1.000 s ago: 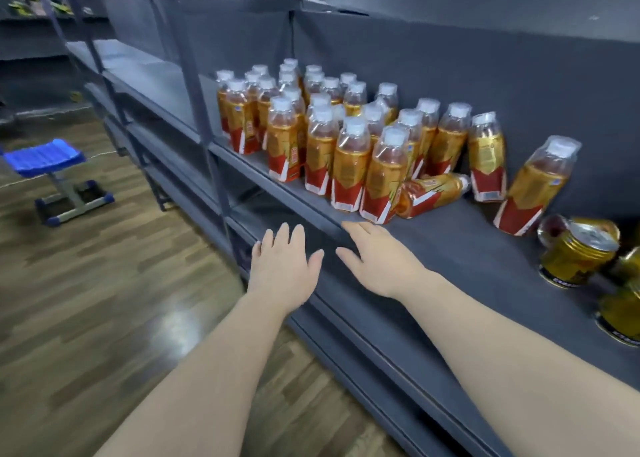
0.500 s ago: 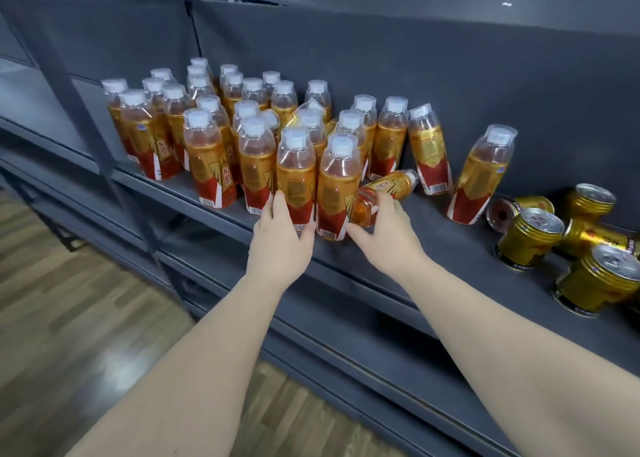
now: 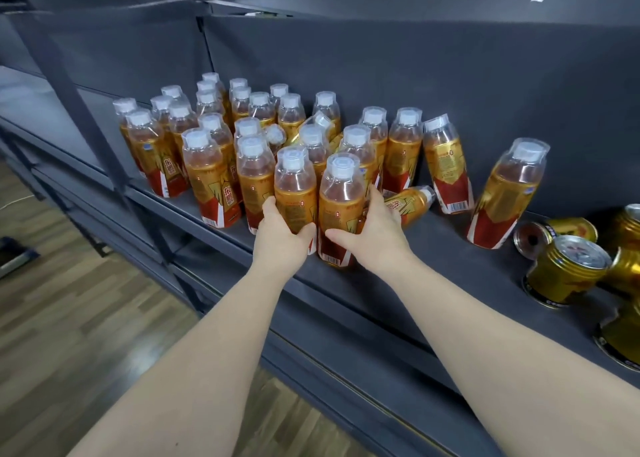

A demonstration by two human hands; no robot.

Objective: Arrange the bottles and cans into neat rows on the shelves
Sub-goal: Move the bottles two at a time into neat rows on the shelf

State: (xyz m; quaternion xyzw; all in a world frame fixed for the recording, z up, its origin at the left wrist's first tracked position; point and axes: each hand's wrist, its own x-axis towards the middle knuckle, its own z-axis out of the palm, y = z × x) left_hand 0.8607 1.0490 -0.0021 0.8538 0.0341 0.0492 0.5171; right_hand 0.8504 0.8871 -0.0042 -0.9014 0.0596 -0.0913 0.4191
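Several orange drink bottles with white caps and red-gold labels crowd the grey shelf (image 3: 433,259). My left hand (image 3: 280,238) grips the lower part of one front bottle (image 3: 295,186). Right beside it, my right hand (image 3: 375,233) grips the neighbouring front bottle (image 3: 341,203). Both bottles stand upright near the shelf's front edge. One bottle (image 3: 410,202) lies on its side just right of my right hand. A lone bottle (image 3: 504,193) leans against the back wall further right. Several gold cans (image 3: 568,271) sit at the far right, some upright, one (image 3: 550,231) lying down.
A grey upright post (image 3: 86,110) stands left of the bottle cluster. More grey shelves run below and to the left. Wooden floor (image 3: 69,318) lies at lower left. A dark back panel (image 3: 450,92) closes the shelf behind the bottles.
Both hands have risen from the shelf's front edge to the two front bottles and now curl around them. The view has drawn closer to the shelf.
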